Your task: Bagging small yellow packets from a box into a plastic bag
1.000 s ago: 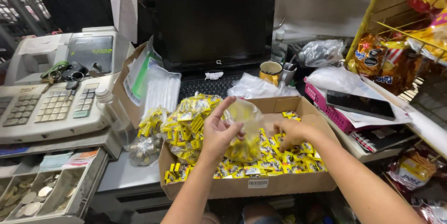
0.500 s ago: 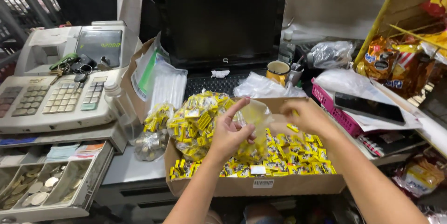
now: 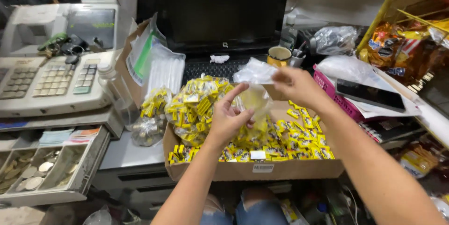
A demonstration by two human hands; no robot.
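Observation:
A shallow cardboard box on my lap holds several small yellow candy packets. My left hand grips the lower part of a small clear plastic bag partly filled with yellow packets, held above the box. My right hand pinches the bag's upper edge, raised above the box's far side. A larger clear bag packed with yellow packets lies in the box at the left, close to my left hand.
A cash register with an open coin drawer stands at the left. A dark laptop is behind the box, with a yellow mug beside it. A phone lies on papers at the right, by a snack rack.
Both hands have lifted the small clear bag higher above the box. My right hand has risen from the packets to the bag's top edge.

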